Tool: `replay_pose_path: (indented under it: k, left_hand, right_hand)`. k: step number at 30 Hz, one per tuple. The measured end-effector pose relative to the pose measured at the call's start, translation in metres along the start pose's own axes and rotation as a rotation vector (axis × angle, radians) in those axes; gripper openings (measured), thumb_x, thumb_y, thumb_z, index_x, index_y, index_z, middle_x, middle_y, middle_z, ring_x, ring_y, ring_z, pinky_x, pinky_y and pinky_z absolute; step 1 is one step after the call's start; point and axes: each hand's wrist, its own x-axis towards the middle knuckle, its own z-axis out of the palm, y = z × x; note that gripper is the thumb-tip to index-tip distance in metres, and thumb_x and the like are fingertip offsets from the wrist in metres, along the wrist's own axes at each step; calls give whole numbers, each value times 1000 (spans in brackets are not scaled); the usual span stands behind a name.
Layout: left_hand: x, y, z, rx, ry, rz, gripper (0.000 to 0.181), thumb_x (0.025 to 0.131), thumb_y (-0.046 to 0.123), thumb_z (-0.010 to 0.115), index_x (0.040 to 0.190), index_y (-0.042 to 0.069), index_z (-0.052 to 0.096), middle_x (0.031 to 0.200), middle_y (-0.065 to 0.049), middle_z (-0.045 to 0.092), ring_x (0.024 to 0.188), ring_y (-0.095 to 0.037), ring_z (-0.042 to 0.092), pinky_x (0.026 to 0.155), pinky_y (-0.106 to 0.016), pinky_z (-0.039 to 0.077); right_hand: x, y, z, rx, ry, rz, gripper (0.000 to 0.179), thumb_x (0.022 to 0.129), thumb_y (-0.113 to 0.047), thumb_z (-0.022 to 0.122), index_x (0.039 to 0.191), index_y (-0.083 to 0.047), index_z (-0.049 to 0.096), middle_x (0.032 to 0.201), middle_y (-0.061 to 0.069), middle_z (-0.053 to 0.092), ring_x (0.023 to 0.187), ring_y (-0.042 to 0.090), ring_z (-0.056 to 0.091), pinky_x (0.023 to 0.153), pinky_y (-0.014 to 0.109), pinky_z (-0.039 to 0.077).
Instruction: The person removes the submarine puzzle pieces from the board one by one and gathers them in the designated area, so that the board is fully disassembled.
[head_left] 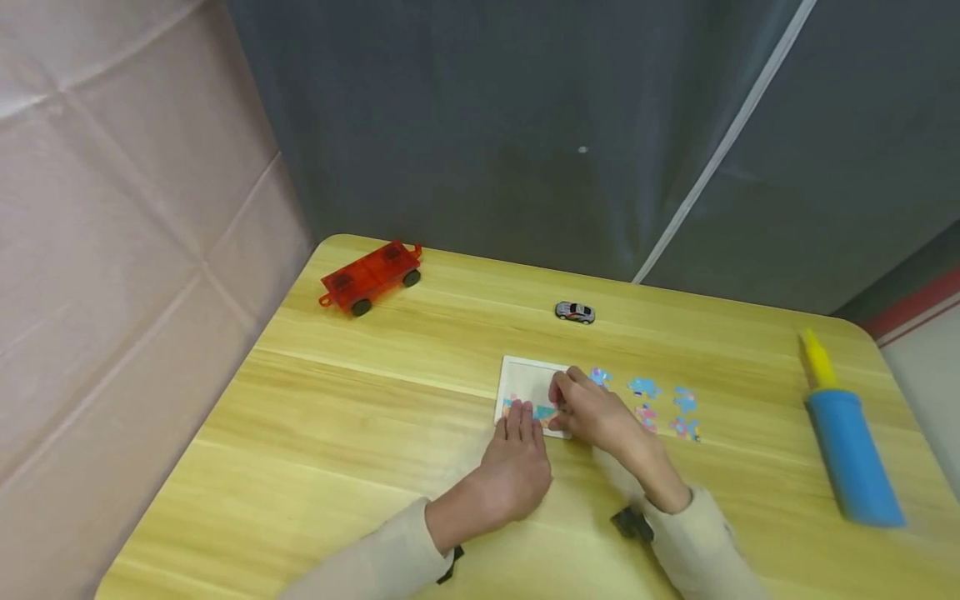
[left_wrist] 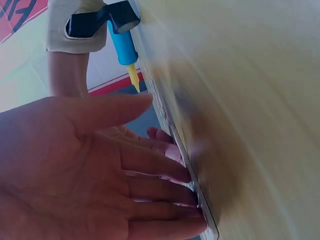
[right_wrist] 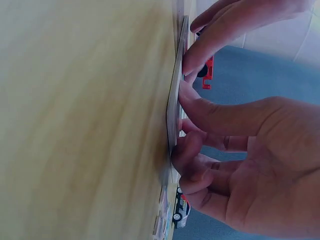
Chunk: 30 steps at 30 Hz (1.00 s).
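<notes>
A shallow white puzzle tray lies on the table, with blue and orange jigsaw pieces along its near side. My left hand rests its straight fingertips on the pieces at the near left. In the left wrist view, the left hand's fingers reach over the tray's edge, thumb held apart. At the tray's right side my right hand has its fingers curled and its thumb low, pinching a puzzle piece mostly hidden by the fingers. The right wrist view shows that hand close against the thin tray.
Several loose puzzle pieces lie right of the tray. Behind it stands a small silver toy car. A red toy wagon sits at the back left, and a blue pump with a yellow nozzle lies at the right edge.
</notes>
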Motion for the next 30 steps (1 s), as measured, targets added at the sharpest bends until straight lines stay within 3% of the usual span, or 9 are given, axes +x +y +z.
replay_pose_path:
  k: [5,8,12,17,24,30]
  left_hand:
    - [0,4,5,128,22,17,67,116,42,48,166,-4,42,174,-32,31,165,-48,25,125,-51,42]
    - [-5,7,0,156,24,7,66,115,39,52,165,-3,44,173,-32,33,164,-49,27,124,-51,44]
    - [-14,9,-16,116,-10,3,67,114,37,54,165,-6,41,174,-34,29,165,-50,24,126,-52,41]
    - [-27,10,-37,115,-35,-7,68,113,38,57,166,-3,42,174,-30,32,165,-44,28,126,-47,43]
    - [-33,10,-44,180,-27,-11,69,112,41,59,166,1,44,174,-28,35,164,-42,32,125,-44,44]
    - [-33,11,-43,140,-35,-19,69,113,39,58,167,0,42,175,-28,33,165,-42,30,126,-44,43]
  right_hand:
    - [9,25,20,-24,32,-9,34,94,-23,90,103,-16,58,98,0,51,77,12,50,59,27,44]
    - [5,12,11,-15,21,-3,32,94,-18,89,102,-14,58,94,1,54,77,14,51,60,28,45]
    - [-2,-13,-7,6,3,7,26,96,-10,86,100,-11,60,86,1,56,74,14,50,60,27,43]
    - [-4,-17,-8,-2,26,20,22,96,-6,84,100,-10,63,84,-2,58,73,11,51,62,26,44]
    - [-5,-4,-2,93,166,-63,19,95,6,79,95,-9,68,79,-3,67,71,6,58,67,26,52]
    - [-11,0,-14,186,123,-70,17,96,7,78,96,-8,70,81,-4,68,74,6,61,68,24,54]
